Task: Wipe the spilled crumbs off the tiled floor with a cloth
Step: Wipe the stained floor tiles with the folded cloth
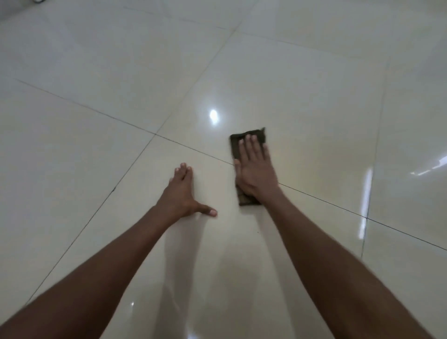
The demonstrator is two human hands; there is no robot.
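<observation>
A dark brown folded cloth lies flat on the glossy cream tiled floor, across a grout line. My right hand presses flat on top of it, fingers stretched forward and covering most of it. To the left, my left hand rests flat on the bare tile, fingers together, thumb spread out to the right, holding nothing. A tiny dark speck lies on the tile near my right forearm; other crumbs are too small to make out.
Large tiles with thin dark grout lines stretch in every direction. Bright light reflections shine on the floor ahead of the cloth and at the right. A dark object edge shows at the top left corner.
</observation>
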